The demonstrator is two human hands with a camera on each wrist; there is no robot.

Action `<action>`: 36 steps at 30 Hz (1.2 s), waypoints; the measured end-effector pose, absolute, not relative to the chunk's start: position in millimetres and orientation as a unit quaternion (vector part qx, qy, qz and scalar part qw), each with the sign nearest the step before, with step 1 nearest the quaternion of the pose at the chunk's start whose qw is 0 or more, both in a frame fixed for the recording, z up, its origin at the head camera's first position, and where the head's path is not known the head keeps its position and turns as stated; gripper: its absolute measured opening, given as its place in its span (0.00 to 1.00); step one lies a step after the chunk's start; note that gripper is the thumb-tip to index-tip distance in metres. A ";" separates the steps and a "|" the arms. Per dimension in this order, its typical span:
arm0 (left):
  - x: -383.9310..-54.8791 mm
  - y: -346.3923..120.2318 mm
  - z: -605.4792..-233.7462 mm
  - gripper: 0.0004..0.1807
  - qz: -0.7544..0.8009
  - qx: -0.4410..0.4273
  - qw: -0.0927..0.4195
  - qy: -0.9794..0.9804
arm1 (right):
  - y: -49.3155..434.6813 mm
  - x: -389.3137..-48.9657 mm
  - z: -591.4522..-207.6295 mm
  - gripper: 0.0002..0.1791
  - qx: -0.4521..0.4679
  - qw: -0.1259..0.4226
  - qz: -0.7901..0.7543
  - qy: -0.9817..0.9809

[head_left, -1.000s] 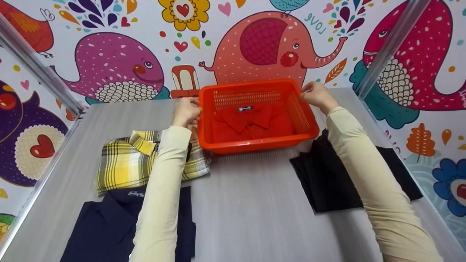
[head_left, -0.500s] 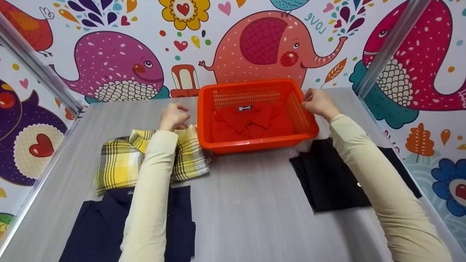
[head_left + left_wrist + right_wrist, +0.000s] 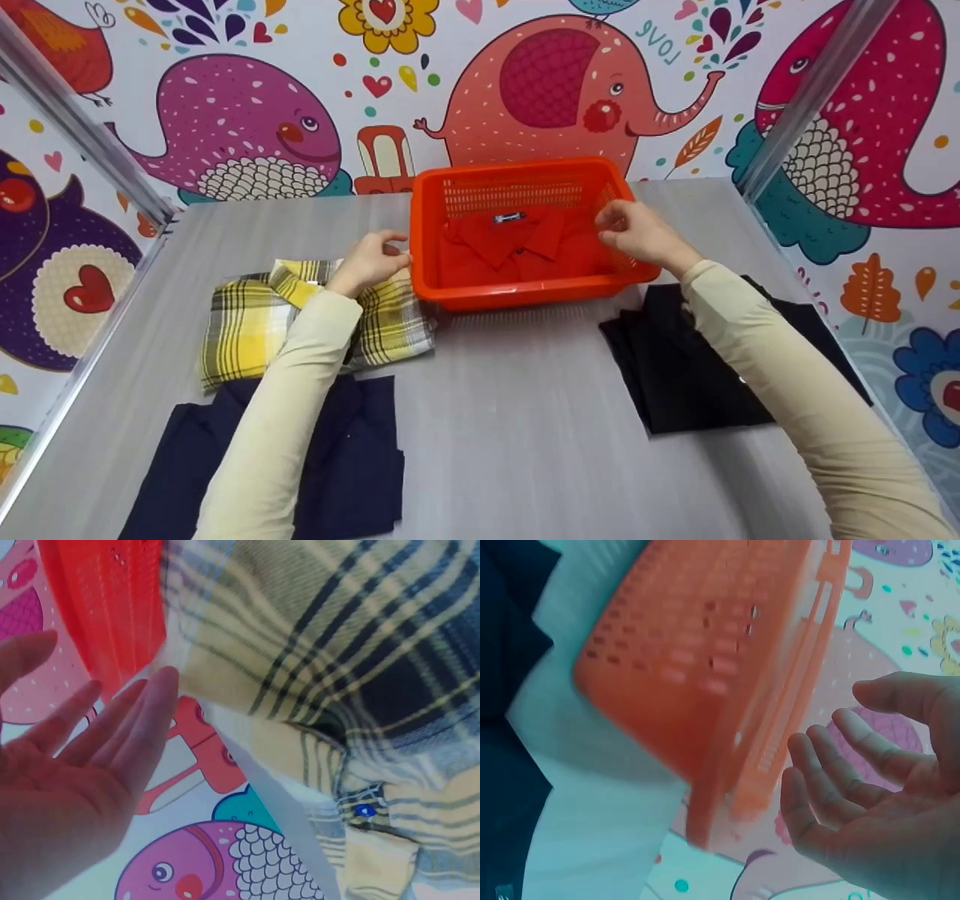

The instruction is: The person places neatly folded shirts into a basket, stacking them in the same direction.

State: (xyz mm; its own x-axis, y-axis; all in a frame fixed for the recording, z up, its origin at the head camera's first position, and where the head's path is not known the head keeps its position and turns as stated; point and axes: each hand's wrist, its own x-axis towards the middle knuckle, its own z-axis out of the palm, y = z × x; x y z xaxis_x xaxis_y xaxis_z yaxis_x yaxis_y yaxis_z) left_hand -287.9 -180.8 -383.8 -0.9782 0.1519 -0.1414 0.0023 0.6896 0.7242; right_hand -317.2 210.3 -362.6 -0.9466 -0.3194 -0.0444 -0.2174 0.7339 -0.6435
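Observation:
An orange-red plastic basket with slotted walls stands at the back of the table, a folded red collared shirt inside. My left hand is beside the basket's left wall, above a folded yellow plaid shirt; in the left wrist view its fingers are extended and hold nothing. My right hand hovers over the basket's right rim. Seen from the right wrist, its fingers are loosely bent, with nothing between them, apart from the basket wall.
A folded navy shirt lies at the front left, partly under my left sleeve. Folded black garments lie at the right, partly beneath my right forearm. Behind the basket rises a cartoon-printed wall, with metal posts at the corners.
My left hand has let go of the basket's left rim and moved toward me. My right hand has released the right rim and moved inward over it. The basket has stayed in place.

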 end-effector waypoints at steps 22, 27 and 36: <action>-230.6 -216.3 -377.8 0.24 0.380 0.097 0.091 0.915 | 176.8 -267.4 -366.1 0.12 -0.272 0.083 -0.341 0.896; -219.5 -218.0 -383.3 0.24 0.391 0.111 0.092 0.909 | 163.5 -256.7 -371.5 0.12 -0.305 0.083 -0.348 0.883; -199.7 -227.4 -389.8 0.23 0.409 0.127 0.090 0.899 | 136.8 -233.2 -388.4 0.11 -0.357 0.104 -0.369 0.852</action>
